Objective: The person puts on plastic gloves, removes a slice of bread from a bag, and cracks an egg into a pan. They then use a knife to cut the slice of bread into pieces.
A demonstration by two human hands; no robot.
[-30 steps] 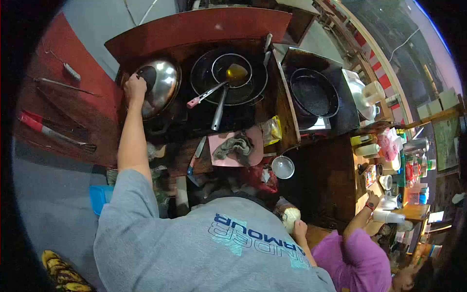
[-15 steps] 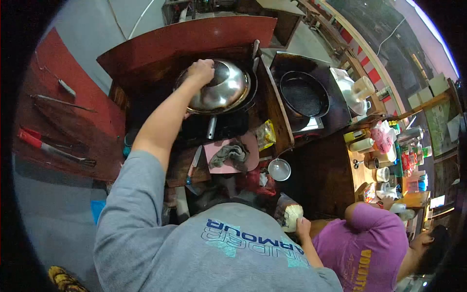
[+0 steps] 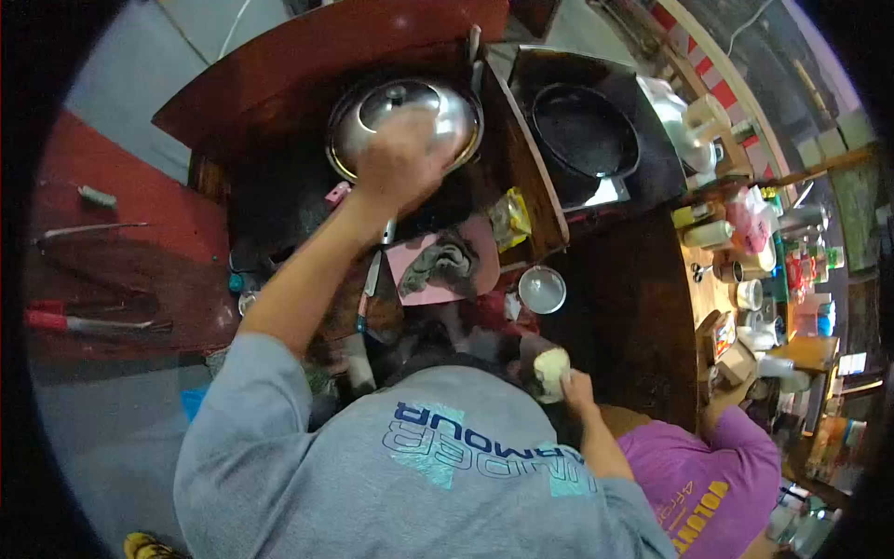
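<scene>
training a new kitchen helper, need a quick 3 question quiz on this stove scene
1. True or false: the black pan beside the steel lid stands uncovered.
2. What lies on the pink board? A) a grey cloth B) a spoon C) a bottle
3. What does the right hand hold?

Key:
1. True
2. A
3. A pale round lump; what it is cannot be told.
</scene>
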